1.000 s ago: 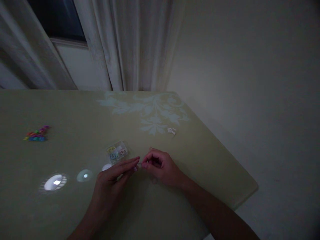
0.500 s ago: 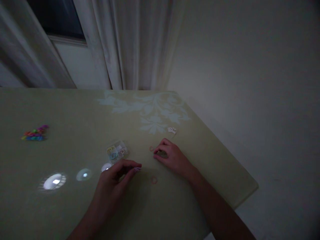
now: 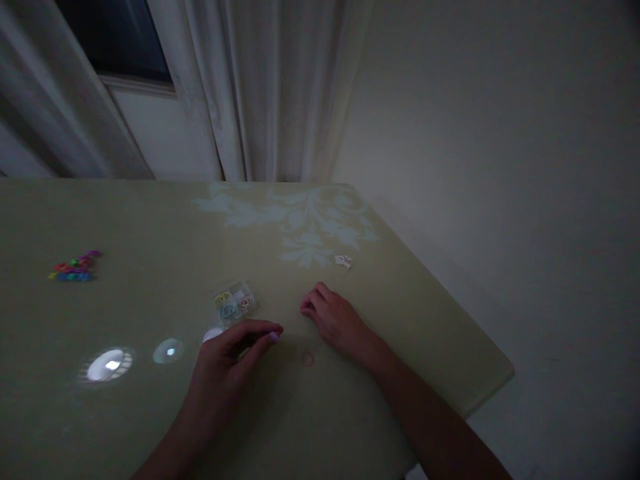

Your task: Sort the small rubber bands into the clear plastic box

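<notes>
My left hand (image 3: 240, 353) is closed in a pinch on small pale purple hair ties (image 3: 275, 337), held just above the table in front of the box. My right hand (image 3: 327, 317) is lower on the tabletop to the right, thumb and fingertips pressed together where a small pink hair tie lay; the fingers hide that tie. Another pink hair tie (image 3: 307, 359) lies flat on the table between the two hands, nearer to me. Beyond my left hand is a clear compartment box (image 3: 250, 291) with yellow, blue and pink hair ties inside, sorted by colour.
A pale green table (image 3: 150, 220) with a white floral print spreads under everything. A small white item (image 3: 343, 261) lies beyond my right hand. At the far left is a pile of bright coloured pieces (image 3: 75, 268). Curtains (image 3: 280, 87) hang behind; a wall borders the right edge.
My right hand has moved slightly left, and its fingers have closed over the spot where the farther pink hair tie was visible. My left hand has stayed nearly still.
</notes>
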`<state>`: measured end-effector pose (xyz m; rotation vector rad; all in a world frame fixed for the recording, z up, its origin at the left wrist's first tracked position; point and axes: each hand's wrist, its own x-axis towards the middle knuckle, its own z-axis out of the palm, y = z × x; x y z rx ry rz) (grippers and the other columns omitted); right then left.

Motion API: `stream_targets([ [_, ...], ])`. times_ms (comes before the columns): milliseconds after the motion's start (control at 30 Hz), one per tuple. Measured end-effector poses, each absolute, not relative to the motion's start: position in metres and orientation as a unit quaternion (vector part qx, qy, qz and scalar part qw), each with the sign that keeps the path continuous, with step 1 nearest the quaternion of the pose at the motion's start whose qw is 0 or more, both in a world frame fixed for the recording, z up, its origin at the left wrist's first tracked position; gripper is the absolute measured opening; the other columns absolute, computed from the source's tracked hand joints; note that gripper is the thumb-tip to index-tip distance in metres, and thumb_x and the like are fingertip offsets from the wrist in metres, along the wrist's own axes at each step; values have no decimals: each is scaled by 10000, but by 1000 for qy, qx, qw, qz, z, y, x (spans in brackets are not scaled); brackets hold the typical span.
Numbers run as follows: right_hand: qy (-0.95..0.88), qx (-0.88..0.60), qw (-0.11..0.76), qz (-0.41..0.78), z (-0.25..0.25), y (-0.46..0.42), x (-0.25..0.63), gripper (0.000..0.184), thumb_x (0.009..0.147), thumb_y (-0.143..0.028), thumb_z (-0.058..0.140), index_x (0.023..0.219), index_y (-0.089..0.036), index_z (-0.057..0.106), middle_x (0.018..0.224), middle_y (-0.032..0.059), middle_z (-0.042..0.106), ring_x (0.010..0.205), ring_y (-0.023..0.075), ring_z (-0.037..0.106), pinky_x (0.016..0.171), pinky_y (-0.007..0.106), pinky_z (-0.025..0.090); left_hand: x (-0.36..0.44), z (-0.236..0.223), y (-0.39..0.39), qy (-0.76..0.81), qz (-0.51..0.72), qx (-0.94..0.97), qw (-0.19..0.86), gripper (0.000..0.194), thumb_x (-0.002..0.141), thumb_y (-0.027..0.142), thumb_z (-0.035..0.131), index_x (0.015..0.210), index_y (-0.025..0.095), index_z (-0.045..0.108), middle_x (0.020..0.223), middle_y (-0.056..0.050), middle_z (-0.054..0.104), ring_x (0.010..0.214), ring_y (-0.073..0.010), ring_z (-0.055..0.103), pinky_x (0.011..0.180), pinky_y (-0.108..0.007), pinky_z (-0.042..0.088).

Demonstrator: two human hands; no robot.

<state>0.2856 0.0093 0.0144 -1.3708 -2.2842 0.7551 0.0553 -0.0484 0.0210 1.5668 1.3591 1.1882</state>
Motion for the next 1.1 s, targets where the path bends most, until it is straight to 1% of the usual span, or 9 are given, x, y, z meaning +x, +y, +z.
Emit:
stream_targets([
  [133, -737, -409, 287, 455, 22, -4, 274, 153, 1054, -309, 616, 973, -188, 662, 965, 22, 599, 906, 162, 585, 825, 282, 464, 52, 20, -48, 495, 481, 643, 332, 177, 880, 274, 712, 959, 322, 863, 987, -22, 860, 886, -239, 828, 801, -340, 685],
  [233, -658, -373, 302, 580, 27, -13, 264, 294, 1004, -477, 676, 951, -188, 660, 886, -2, 587, 803, 144, 539, 732, 269, 430, 51, 23, -48, 455, 502, 664, 316, 227, 897, 217, 696, 1006, 329, 860, 1059, -21, 854, 948, -229, 822, 830, -323, 678],
  [333, -608, -363, 302, 638, 30, -18, 258, 428, 929, -605, 721, 941, -182, 657, 821, -17, 565, 730, 130, 484, 666, 263, 382, 53, 25, -49, 445, 510, 672, 298, 189, 899, 216, 717, 989, 304, 857, 970, -20, 852, 847, -200, 813, 747, -271, 665],
  [433, -588, -374, 301, 651, 33, -17, 260, 466, 895, -642, 738, 932, -184, 660, 780, -28, 540, 687, 120, 460, 624, 255, 361, 54, 24, -51, 461, 498, 673, 294, 139, 893, 230, 739, 964, 298, 838, 889, 7, 830, 754, -168, 784, 690, -237, 639],
  [567, -639, -370, 242, 629, 37, -8, 279, 322, 908, -507, 773, 968, -194, 723, 845, -7, 596, 717, 128, 540, 645, 252, 420, 55, 22, -53, 481, 485, 665, 301, 139, 919, 247, 694, 972, 291, 815, 914, -3, 820, 804, -179, 782, 702, -250, 627],
  [667, -726, -391, 174, 538, 39, -1, 295, 125, 871, -306, 818, 931, -204, 777, 895, 0, 606, 763, 132, 581, 680, 249, 442, 55, 24, -53, 501, 487, 648, 304, 135, 922, 279, 678, 941, 280, 811, 913, -19, 825, 818, -195, 788, 714, -270, 631],
  [767, -787, -395, 123, 458, 39, 1, 301, 59, 836, -176, 806, 884, -206, 791, 873, 0, 610, 782, 142, 598, 710, 254, 444, 55, 25, -53, 516, 477, 634, 324, 132, 909, 324, 694, 902, 276, 817, 875, -21, 833, 769, -205, 792, 683, -281, 637],
  [967, -849, -388, 74, 349, 34, -8, 295, 84, 800, -160, 765, 872, -199, 748, 854, 8, 625, 777, 165, 578, 719, 276, 408, 55, 24, -50, 487, 478, 653, 328, 117, 890, 277, 729, 906, 314, 839, 880, 4, 839, 802, -196, 799, 705, -258, 634],
  [1100, -853, -369, 118, 349, 36, -10, 291, 87, 822, -154, 742, 890, -191, 702, 900, 12, 618, 817, 164, 574, 750, 277, 415, 53, 24, -50, 465, 483, 668, 323, 153, 899, 231, 704, 900, 302, 839, 856, -2, 828, 775, -185, 786, 705, -254, 627],
])
